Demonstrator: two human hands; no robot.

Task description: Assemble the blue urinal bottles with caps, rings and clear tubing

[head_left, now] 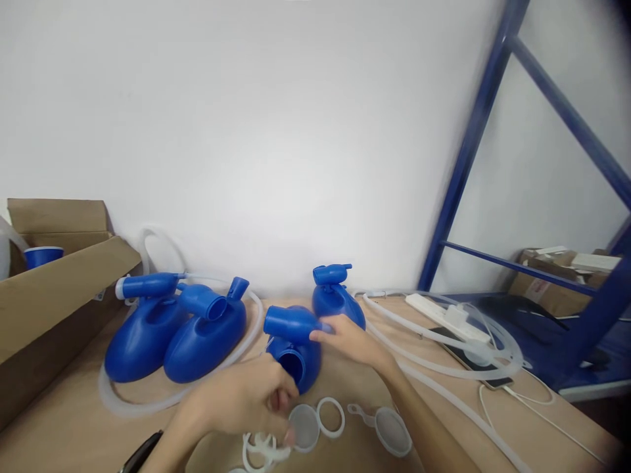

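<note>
In front of me stands a blue urinal bottle with its round mouth facing me. A blue funnel head lies across its top, wide end to the left. My right hand is closed around the narrow end of that head. Below the bottle, my left hand has its fingers curled and its thumb held apart from them, slightly blurred. The thumb tip overlaps the edge of a translucent cap joined to a white ring. More white rings lie under the left hand. Another translucent cap lies to the right.
Two blue bottles with funnel heads stand at the left, ringed by a clear hose. Another bottle stands behind. A cardboard box is far left. Right are coiled hoses, a power strip, a phone and a blue frame.
</note>
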